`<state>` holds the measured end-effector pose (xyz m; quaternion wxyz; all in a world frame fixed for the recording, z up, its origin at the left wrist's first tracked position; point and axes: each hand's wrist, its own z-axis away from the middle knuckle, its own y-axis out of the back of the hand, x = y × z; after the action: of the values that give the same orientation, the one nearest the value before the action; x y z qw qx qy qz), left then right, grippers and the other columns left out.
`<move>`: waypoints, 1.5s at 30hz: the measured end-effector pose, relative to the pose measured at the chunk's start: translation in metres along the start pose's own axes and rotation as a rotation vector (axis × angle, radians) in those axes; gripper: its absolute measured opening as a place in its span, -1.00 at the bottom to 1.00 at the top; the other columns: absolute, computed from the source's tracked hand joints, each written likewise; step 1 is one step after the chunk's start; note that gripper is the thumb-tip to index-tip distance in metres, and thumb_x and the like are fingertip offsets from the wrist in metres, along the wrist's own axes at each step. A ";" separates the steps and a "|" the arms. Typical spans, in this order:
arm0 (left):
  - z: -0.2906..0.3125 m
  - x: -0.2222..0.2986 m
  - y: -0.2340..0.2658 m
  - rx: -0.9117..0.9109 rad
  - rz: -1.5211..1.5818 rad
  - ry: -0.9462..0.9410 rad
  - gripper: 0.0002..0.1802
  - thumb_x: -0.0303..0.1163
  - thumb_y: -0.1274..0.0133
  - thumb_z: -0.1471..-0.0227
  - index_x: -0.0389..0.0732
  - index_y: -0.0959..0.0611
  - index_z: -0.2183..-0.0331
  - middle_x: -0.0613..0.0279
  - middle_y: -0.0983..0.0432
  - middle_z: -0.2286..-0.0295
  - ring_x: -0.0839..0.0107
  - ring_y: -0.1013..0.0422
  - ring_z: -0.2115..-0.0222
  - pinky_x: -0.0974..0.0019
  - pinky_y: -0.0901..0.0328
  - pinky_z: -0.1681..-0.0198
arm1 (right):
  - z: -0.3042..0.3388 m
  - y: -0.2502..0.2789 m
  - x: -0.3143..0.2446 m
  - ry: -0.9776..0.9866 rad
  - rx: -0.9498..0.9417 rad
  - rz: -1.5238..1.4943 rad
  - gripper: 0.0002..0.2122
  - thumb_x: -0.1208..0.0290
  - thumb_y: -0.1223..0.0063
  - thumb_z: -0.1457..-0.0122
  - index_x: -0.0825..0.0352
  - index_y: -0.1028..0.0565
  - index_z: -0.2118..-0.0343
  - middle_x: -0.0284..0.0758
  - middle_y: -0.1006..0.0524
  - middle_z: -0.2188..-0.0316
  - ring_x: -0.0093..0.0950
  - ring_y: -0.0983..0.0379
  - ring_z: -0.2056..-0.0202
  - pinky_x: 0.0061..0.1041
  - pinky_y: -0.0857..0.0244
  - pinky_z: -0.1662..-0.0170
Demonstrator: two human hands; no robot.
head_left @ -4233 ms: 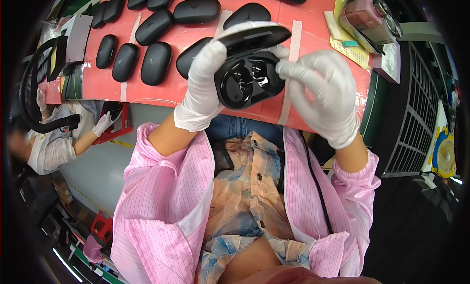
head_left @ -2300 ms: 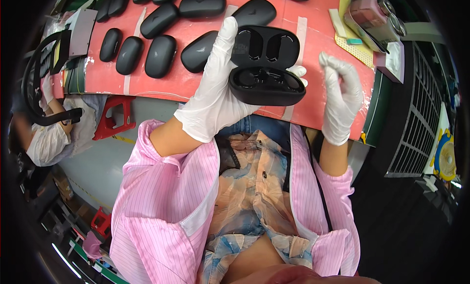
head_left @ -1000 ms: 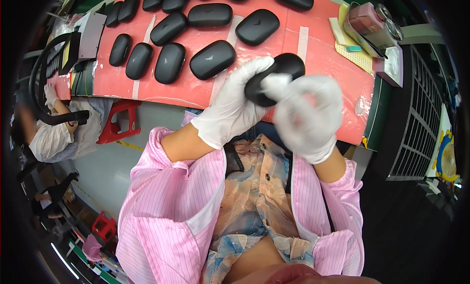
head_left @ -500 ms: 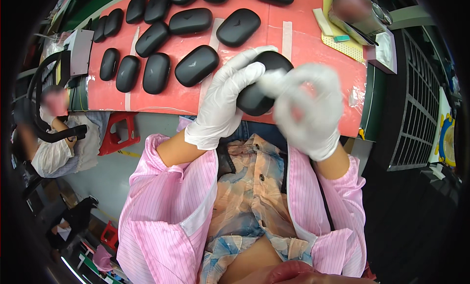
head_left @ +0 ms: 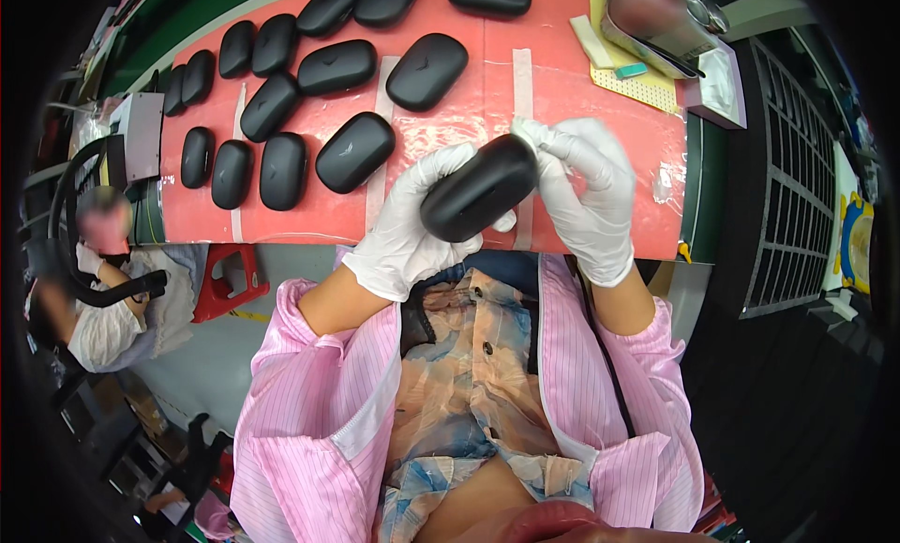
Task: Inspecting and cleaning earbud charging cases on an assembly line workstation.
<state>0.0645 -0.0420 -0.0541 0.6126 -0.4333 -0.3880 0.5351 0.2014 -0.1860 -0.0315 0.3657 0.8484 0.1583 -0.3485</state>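
A glossy-edged black oval case (head_left: 481, 189) with a smooth, rounded shell is tilted above the front of the table. My left hand (head_left: 412, 226), in a white glove, is closed around its left end and underside. My right hand (head_left: 589, 182), gloved in white too, has its thumb and fingers pinched together at the case's upper right end. White material shows at those fingertips; whether it is a cloth or the glove itself, I cannot tell. Several similar black cases lie to the left and beyond, the nearest being a black case (head_left: 355, 152) with a small mark on top.
Red sheeting (head_left: 609, 220) covers the table, with pale tape strips across it. At the back right are a container (head_left: 656, 23), a yellow dotted sheet (head_left: 637, 91), a teal block (head_left: 631, 71) and a tissue box (head_left: 717, 98). A person (head_left: 122, 290) sits at the left beside a red stool (head_left: 232, 279).
The case has been turned to a slanted, more lengthwise pose and shifted slightly left. My right hand, blurred over the case before, has moved to its upper right end.
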 end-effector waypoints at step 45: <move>0.000 -0.014 -0.023 0.254 -1.909 -1.228 -0.02 -0.55 -0.38 0.24 -0.31 -0.23 -0.21 0.06 -0.60 0.20 0.36 -0.55 0.18 0.38 -0.40 0.10 | 0.009 -0.027 -0.022 -0.719 0.223 -1.079 -0.72 0.51 0.03 -0.25 0.45 -0.50 0.01 -0.32 -0.55 0.21 -0.57 -0.44 0.14 -0.59 -0.22 -0.05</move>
<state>0.0701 -0.0575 -0.0327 0.5154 0.4385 -0.7362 0.0077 0.1676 -0.1749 -0.0340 0.0795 0.5134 0.3922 -0.7591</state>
